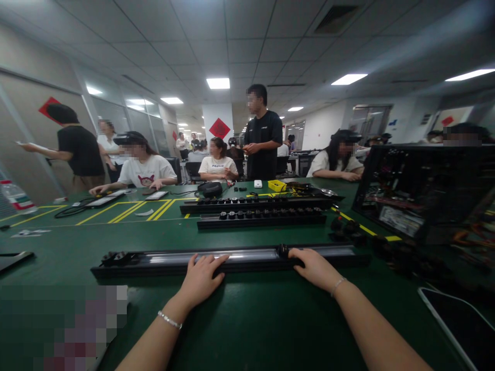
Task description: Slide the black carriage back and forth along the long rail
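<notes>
Green matting (247, 319) is covering the bench. Left hand (201, 278) is lying flat, fingers spread, on the long black rail (247, 257) at the near edge; right hand (313, 265) is pinching a black clip (284, 251) in its channel. Steady the rail; slide clips squarely.

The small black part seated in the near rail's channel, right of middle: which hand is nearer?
Right. The right hand touches the black part; the left hand rests on the rail further left.

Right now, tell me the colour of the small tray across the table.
Yellow tray; head view.
</notes>
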The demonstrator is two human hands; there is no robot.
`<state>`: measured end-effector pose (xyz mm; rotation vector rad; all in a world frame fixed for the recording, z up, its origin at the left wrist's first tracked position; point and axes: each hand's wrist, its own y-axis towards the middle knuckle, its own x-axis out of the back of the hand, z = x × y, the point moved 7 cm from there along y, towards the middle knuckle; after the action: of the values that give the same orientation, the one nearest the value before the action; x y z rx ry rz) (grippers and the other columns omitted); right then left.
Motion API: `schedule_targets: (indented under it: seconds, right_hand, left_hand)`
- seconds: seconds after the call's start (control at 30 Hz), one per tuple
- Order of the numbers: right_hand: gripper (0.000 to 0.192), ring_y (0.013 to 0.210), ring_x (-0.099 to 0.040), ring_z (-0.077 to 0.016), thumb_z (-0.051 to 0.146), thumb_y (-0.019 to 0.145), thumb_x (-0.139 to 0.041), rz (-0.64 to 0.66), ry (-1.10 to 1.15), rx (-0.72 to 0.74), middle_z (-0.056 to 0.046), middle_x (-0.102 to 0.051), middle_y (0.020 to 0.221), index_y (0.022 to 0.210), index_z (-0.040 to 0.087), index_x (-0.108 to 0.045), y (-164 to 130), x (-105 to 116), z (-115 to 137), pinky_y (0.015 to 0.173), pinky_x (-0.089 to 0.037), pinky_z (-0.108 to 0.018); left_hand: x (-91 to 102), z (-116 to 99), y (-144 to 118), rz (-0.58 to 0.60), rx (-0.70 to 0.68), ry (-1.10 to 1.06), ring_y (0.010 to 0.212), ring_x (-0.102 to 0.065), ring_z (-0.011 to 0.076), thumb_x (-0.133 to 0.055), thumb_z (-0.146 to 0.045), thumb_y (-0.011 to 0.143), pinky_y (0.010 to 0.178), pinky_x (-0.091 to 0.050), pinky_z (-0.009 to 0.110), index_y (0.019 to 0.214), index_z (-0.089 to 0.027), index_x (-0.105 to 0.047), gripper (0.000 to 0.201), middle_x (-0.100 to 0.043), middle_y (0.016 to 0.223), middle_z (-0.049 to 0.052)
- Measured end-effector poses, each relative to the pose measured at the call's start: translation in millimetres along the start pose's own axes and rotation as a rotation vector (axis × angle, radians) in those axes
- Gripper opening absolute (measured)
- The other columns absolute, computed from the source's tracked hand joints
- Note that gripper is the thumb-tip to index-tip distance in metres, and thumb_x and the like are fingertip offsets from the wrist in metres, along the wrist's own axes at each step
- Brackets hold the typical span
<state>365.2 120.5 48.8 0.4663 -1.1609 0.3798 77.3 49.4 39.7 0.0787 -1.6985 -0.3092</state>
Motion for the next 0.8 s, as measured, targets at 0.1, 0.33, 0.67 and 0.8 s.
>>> schedule_targets:
  seconds: [0.1,0.33,0.67,0.8]
  right_hand:
    - [0.029,0.098,-0.056,-0.02,0.017,0.072,-0.05,-0.004,0.002,-0.002,-0.002,-0.064,0.102,0.099,0.026,-0.058,-0.5,1.1,0.6,0.089,-0.037,-0.033]
    - [0.028,0.095,-0.057,-0.0196,0.017,0.072,-0.05,-0.01,-0.024,0.011,-0.002,-0.065,0.098,0.098,0.026,-0.058,-2.2,3.4,3.5,0.087,-0.038,-0.032]
    - [0.023,0.093,-0.057,-0.0196,0.018,0.072,-0.051,-0.015,-0.021,-0.011,-0.003,-0.065,0.096,0.093,0.025,-0.058,-2.1,3.2,-1.2,0.082,-0.04,-0.031]
    - [0.028,0.094,-0.057,-0.0194,0.018,0.072,-0.051,-0.026,-0.03,0.001,-0.001,-0.065,0.099,0.097,0.026,-0.058,-4.2,6.0,-2.8,0.086,-0.039,-0.032]
  left_hand:
    - [0.4,-0.1,-0.1,0.005,0.004,-0.004,0.103,-0.052,0.0188,-0.045,-0.036,0.081,0.104,-0.015,0.05,0.127,-0.04,-0.041,0.046,-0.06,0.103,-0.001]
    - [0.8,-1.2,-0.6,0.008,0.005,-0.011,0.103,-0.052,0.0184,-0.045,-0.035,0.081,0.104,-0.014,0.05,0.127,-0.039,-0.041,0.047,-0.06,0.102,-0.001]
    - [0.7,-0.6,-0.1,0.002,0.005,-0.015,0.102,-0.052,0.0188,-0.045,-0.036,0.081,0.104,-0.015,0.05,0.127,-0.04,-0.041,0.047,-0.06,0.102,0.0]
    - [0.8,-0.8,-0.7,0.01,0.007,-0.008,0.103,-0.052,0.0186,-0.044,-0.036,0.081,0.104,-0.015,0.049,0.127,-0.04,-0.041,0.047,-0.06,0.103,0.0]
